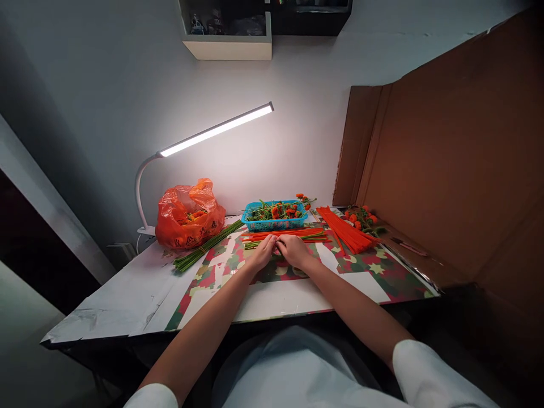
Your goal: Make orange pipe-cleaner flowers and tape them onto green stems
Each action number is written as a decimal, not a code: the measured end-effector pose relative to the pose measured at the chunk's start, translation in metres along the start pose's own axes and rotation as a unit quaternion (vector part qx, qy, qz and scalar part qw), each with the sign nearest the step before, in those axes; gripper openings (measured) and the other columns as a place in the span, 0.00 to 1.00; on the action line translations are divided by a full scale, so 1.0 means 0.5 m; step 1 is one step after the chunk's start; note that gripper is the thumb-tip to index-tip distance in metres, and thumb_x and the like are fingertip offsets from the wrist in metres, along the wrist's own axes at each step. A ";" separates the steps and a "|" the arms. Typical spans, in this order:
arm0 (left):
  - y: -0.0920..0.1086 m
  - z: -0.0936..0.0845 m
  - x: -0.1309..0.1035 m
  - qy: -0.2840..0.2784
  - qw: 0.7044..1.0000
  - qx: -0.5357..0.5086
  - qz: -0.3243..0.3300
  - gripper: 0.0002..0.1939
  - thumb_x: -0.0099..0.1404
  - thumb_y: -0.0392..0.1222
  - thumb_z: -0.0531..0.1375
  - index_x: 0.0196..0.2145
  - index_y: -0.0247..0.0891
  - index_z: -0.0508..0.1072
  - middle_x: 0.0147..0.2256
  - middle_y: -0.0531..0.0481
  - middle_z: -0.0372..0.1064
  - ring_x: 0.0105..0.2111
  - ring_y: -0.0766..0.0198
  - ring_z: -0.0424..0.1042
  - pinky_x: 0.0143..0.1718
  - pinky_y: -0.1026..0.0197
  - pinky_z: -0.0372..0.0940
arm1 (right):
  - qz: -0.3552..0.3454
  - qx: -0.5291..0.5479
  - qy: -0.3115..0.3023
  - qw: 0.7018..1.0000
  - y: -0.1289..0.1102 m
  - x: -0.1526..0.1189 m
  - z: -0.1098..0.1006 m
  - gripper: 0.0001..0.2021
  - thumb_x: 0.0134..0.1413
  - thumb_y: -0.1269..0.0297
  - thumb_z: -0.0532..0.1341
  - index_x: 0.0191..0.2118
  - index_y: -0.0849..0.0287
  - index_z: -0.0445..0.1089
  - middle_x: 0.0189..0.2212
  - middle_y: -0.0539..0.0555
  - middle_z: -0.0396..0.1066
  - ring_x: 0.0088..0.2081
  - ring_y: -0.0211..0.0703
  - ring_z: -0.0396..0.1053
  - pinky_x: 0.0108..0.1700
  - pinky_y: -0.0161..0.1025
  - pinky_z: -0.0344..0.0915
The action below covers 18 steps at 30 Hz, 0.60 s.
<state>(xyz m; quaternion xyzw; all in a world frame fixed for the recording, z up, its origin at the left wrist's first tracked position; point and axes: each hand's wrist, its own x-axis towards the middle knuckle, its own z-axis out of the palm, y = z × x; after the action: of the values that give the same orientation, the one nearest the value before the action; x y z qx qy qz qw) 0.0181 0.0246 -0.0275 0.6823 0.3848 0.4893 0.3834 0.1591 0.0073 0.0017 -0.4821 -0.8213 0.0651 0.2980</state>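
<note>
My left hand (264, 251) and my right hand (294, 249) meet over the middle of the table. Fingers on both are bent into a pinch, and the fingertips nearly touch. Whatever lies between them is too small and hidden to make out. Just beyond the hands, orange fuzzy stems that look like pipe cleaners (293, 232) lie crosswise, with green stems (251, 245) along their near side. Behind these stands a blue plastic basket (274, 225) of small orange flowers with green stalks (275, 212).
An orange plastic bag (191, 226) stands at the left beside a tied green stem bundle (208, 247). At the right lie a fanned orange bundle (351, 232) and more orange flowers (361, 220). A lit lamp (216, 130) reaches overhead; tall cardboard (446, 147) walls the right side.
</note>
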 end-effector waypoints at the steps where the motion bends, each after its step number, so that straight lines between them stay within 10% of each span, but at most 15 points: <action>1: -0.001 0.000 0.000 -0.003 1.000 0.006 0.007 0.20 0.64 0.59 0.51 0.27 0.39 0.63 0.25 0.53 0.58 0.26 0.66 0.59 0.30 0.62 0.61 | 0.003 0.005 -0.011 1.000 0.002 0.000 -0.003 0.12 0.61 0.66 0.52 0.31 0.59 0.71 0.30 0.54 0.74 0.32 0.41 0.68 0.32 0.35 0.53; 18: 0.017 -0.014 -0.005 -0.015 0.986 0.159 0.053 0.25 0.66 0.59 0.43 0.26 0.38 0.65 0.25 0.50 0.66 0.28 0.63 0.64 0.33 0.61 0.60 | -0.040 0.083 -0.065 0.994 0.028 0.007 0.003 0.15 0.64 0.62 0.48 0.30 0.60 0.66 0.31 0.54 0.71 0.31 0.39 0.64 0.32 0.34 0.51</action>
<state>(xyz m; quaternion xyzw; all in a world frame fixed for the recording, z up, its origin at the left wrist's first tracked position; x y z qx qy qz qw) 0.0118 0.0197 -0.0191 0.7611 0.4149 0.4317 0.2493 0.1676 0.0182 -0.0035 -0.4175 -0.8492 0.1525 0.2851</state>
